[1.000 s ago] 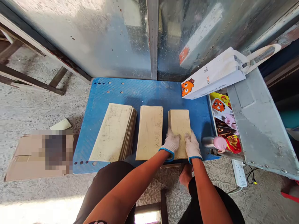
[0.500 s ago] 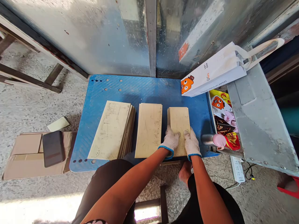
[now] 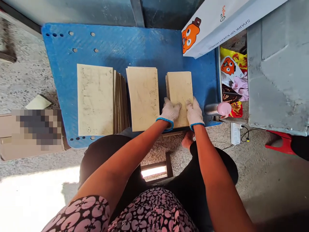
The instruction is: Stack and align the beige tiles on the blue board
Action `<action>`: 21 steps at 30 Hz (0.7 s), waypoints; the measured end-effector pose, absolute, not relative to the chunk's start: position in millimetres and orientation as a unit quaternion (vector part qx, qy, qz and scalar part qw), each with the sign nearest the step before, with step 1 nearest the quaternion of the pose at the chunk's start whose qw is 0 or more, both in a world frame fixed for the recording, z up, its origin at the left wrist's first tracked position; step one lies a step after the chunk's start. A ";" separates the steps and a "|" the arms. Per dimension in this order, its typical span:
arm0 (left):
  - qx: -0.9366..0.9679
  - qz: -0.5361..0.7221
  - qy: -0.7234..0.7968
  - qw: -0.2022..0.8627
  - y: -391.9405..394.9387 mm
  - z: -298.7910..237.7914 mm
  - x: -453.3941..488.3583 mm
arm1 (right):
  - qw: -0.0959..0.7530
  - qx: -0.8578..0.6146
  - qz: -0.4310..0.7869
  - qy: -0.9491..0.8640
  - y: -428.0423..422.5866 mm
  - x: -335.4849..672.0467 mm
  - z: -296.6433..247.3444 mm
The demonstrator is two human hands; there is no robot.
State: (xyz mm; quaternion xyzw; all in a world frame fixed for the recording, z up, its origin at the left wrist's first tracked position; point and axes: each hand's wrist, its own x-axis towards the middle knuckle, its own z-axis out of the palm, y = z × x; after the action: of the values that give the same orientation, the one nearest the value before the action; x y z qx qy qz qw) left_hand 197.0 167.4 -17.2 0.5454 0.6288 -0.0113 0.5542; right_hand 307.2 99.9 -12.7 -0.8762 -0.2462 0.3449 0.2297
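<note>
3 stacks of thin pale boards stand in a row on 1 blue table (image 3: pixel 145 45): the large left stack (image 3: pixel 96 100), with many edges fanned out along its right side, the middle stack (image 3: pixel 142 96), and the small right stack (image 3: pixel 180 83); the boards in each are too tightly layered to count. 2 hands in white gloves with blue cuffs are at the small right stack, the left hand (image 3: pixel 169 110) on its left edge and the right hand (image 3: pixel 194 112) on its right edge. Each is closed over its edge, 1 thumb laid on the top board and the fingers along the side, so the stack sits clasped between them; how firmly, I cannot tell. Just right of the right hand is 1 metal bottle (image 3: pixel 210 110) with 1 pink lid (image 3: pixel 224 109). At the table's far right corner is 1 white bag (image 3: pixel 212 29) printed with 1 orange figure. On the floor are 1 power strip (image 3: pixel 235 133), 1 red stool (image 3: pixel 282 143) and, at far left, 1 pale sheet (image 3: pixel 38 102) beside cardboard (image 3: pixel 9 148).
</note>
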 end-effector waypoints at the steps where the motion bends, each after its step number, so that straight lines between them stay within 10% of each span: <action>1: 0.545 -0.018 0.634 0.548 166.6 -15.0 196.0 | 0.229 -0.874 0.351 -0.246 100.1 307.9 -12.6; 12: 0.798 -0.056 0.396 0.451 113.8 58.3 131.4 | 0.338 -0.879 0.243 -0.230 98.4 314.9 24.4; 21: 0.869 -0.226 0.221 0.380 53.9 -0.7 92.1 | 0.341 -0.863 0.232 -0.291 50.3 327.3 51.1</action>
State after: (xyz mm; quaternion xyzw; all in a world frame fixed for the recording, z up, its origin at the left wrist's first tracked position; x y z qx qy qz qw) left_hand 92.1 53.9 -0.7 0.8691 0.2209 -0.2262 0.3803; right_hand 327.3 50.3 51.1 -0.8634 -0.2915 0.2316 0.3406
